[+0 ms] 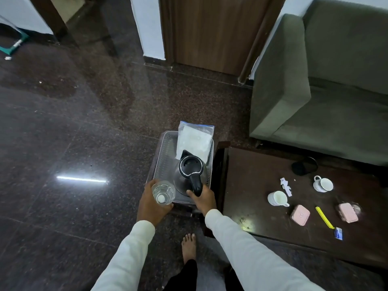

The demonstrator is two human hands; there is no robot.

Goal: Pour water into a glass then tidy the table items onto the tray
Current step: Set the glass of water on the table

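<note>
A grey plastic tray (165, 141) rests on a small stand left of the dark table. A steel electric kettle (190, 171) with a black lid stands on the tray's near end. My right hand (204, 198) grips its black handle. My left hand (150, 203) holds a clear water bottle (163, 192) with a white cap upright at the tray's near left corner. A clear bag holding something white (194, 141) lies at the tray's far end.
On the dark wooden table (252, 185) lie two white cups (277, 198) (324, 183), two pink cases (299, 214) (347, 212), a yellow tool (324, 217), a paper scrap and a black round base (302, 167). A grey-green sofa (319, 91) stands behind. My bare foot (189, 246) is below.
</note>
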